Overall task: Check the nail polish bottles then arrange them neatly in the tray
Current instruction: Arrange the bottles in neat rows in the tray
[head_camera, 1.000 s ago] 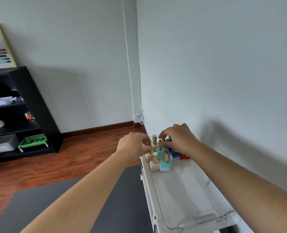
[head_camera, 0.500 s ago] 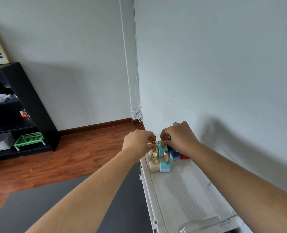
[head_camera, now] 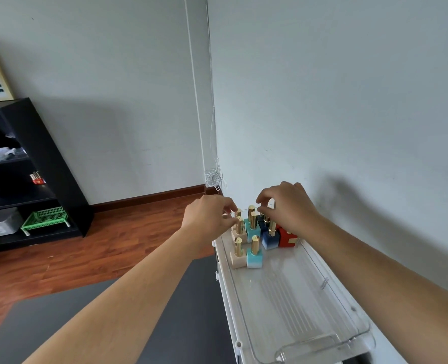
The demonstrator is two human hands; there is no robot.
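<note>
A clear plastic tray (head_camera: 312, 346) lies on a white cart beside the wall. Several square nail polish bottles with gold caps stand grouped at its far end: beige bottles (head_camera: 238, 258) on the left, light blue bottles (head_camera: 254, 257) beside them, a dark blue one (head_camera: 270, 239) and a red one (head_camera: 285, 236) on the right. My left hand (head_camera: 207, 219) pinches the gold cap of the rear beige bottle (head_camera: 239, 224). My right hand (head_camera: 289, 208) hovers over the rear dark bottles, thumb and forefinger curled and apart just above their caps.
The wall runs close along the tray's right side. A grey mat (head_camera: 112, 324) and a wooden floor (head_camera: 99, 248) lie to the left. A black shelf unit (head_camera: 47, 158) with a green basket (head_camera: 45, 219) stands at far left.
My right hand's fingers have come off the caps and spread slightly. My left hand stays at the rear beige bottle. The view has shifted a little.
</note>
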